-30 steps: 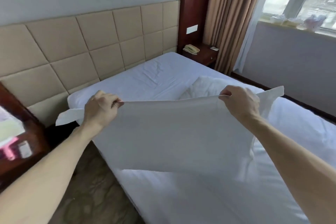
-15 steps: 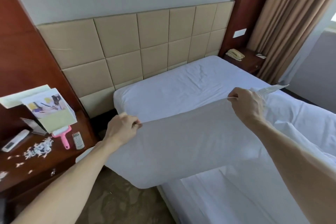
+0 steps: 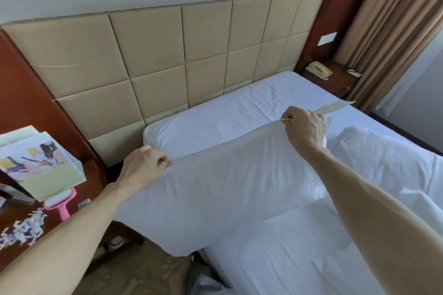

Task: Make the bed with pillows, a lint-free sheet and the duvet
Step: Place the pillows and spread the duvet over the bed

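Head camera: my left hand [image 3: 143,167] and right hand [image 3: 303,127] each pinch the top edge of the white pillow [image 3: 215,199], which hangs between them over the near corner of the bed [image 3: 239,112]. Since a second ago I've swung it toward the headboard [image 3: 167,55], so setting it down looks next.

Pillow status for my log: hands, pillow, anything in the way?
Hands: left hand and right hand each pinch the top edge of the white pillow. Pillow held up over the bed, near corner, not laid. Crumpled white bedding to its right.
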A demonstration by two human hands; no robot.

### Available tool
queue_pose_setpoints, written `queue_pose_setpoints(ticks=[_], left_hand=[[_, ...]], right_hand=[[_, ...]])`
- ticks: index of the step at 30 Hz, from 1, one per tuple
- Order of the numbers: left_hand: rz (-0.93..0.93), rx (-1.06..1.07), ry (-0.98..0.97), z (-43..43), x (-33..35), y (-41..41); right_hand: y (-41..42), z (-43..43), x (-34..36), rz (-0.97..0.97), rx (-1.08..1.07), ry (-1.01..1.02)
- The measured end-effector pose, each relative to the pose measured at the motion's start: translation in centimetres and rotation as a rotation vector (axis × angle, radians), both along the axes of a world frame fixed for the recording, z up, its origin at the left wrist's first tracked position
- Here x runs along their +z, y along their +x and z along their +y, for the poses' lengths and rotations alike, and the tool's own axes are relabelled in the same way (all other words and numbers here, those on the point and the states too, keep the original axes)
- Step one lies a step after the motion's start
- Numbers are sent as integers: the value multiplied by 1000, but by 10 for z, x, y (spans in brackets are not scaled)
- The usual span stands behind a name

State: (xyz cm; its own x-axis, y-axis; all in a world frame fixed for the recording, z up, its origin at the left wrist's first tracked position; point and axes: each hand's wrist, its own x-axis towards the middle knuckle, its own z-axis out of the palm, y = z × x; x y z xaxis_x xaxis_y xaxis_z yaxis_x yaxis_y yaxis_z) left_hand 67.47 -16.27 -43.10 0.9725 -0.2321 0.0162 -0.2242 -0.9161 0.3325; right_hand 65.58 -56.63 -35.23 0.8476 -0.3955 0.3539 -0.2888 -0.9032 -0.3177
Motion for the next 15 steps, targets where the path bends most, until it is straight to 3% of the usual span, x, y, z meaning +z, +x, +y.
queue_pose_setpoints(ticks=[7, 15], left_hand=[[76, -35, 103, -8, -3, 139], [138, -154, 183, -55, -13, 264]], right_hand=[[136, -12, -43, 119, -59, 81], [192, -49, -76, 256, -220, 242]])
